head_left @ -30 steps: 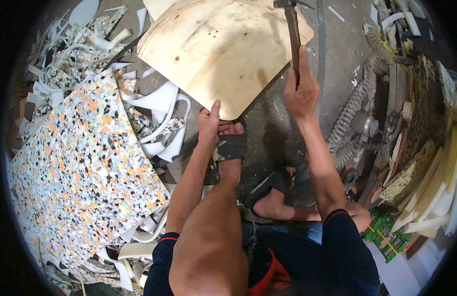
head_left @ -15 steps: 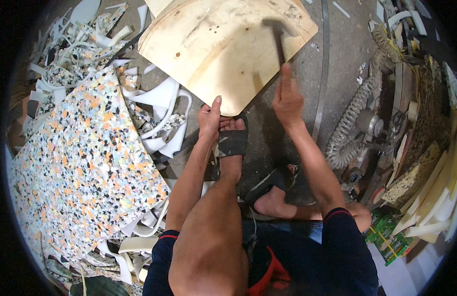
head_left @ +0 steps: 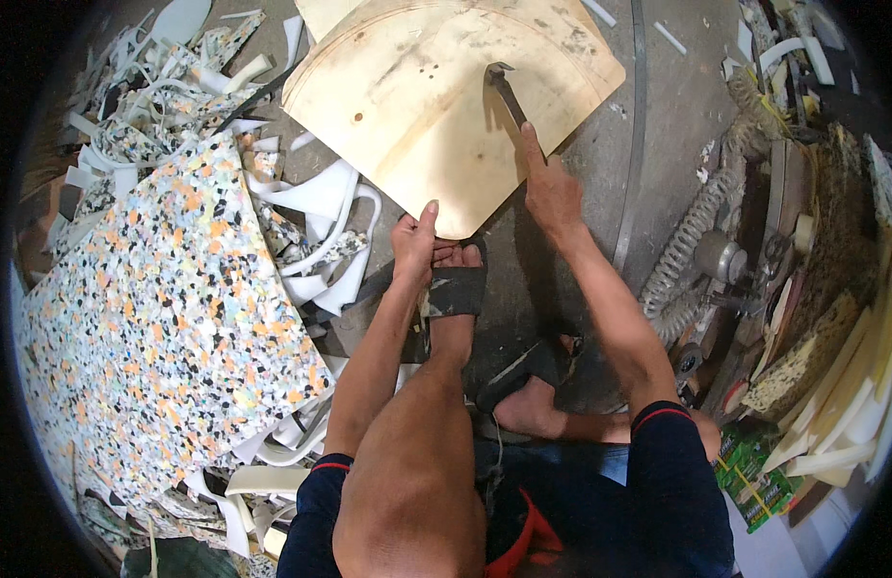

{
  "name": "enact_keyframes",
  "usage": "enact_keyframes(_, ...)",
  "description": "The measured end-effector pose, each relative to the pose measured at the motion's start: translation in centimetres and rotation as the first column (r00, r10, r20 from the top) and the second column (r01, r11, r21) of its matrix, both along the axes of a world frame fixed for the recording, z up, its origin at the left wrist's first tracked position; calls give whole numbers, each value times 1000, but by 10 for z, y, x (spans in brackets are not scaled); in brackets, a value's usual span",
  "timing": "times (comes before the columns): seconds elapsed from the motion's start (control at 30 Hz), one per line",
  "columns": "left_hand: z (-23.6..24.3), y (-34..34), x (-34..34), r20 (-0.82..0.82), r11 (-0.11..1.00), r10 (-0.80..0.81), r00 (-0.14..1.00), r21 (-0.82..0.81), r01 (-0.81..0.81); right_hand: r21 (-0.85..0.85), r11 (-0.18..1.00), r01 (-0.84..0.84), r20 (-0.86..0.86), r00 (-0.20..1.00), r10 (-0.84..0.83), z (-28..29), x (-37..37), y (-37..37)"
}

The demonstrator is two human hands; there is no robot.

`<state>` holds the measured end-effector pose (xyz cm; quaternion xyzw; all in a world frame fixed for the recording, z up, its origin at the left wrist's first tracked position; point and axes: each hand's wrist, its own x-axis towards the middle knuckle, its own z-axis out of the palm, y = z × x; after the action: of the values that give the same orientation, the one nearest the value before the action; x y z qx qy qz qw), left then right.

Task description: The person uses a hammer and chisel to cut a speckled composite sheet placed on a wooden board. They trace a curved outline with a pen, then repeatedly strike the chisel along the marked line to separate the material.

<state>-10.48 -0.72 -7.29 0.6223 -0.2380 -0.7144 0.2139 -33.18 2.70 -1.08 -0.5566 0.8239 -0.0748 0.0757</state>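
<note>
A fan-shaped plywood board [head_left: 388, 116] with a blunt near tip lies ahead of me, its tip by the toes of my sandalled foot [head_left: 455, 291]. My left hand [head_left: 415, 247] grips the board near that tip, thumb on top and fingers underneath. In my right hand [head_left: 554, 197] is a hammer [head_left: 505, 94], the index finger stretched along its handle. The hammer's head is over the middle of the board; whether it touches the wood I cannot tell.
A large speckled foam sheet [head_left: 176, 318] covers the left side, with white foam offcuts [head_left: 321, 197] around it. To the right are a coiled hose [head_left: 692, 231], a round metal fitting [head_left: 721, 258], pale foam strips [head_left: 855, 395] and a green packet [head_left: 754, 477]. A metal strip [head_left: 635, 144] runs along the floor.
The hammer has swung left and down over the board, and my right hand has moved slightly left and lower. My left hand keeps its hold at the tip.
</note>
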Motion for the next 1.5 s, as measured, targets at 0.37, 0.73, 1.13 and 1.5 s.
enact_keyframes(0.37,-3,2,3,34,999,-9,999,40,8,45,996,81,173,981,-87,-4,15,1)
enact_keyframes(0.73,-6,-12,18,-67,992,-124,990,21,125,178,822,540,641,570,-514,-23,19,162)
enact_keyframes(1.13,247,-26,1,-213,697,-70,975,-710,-105,-195,858,475,618,739,-269,108,14,151)
enact_keyframes(1.5,199,-23,-108,-95,579,-622,777,-724,375,-767,553,326,406,913,26,252,-71,-14)
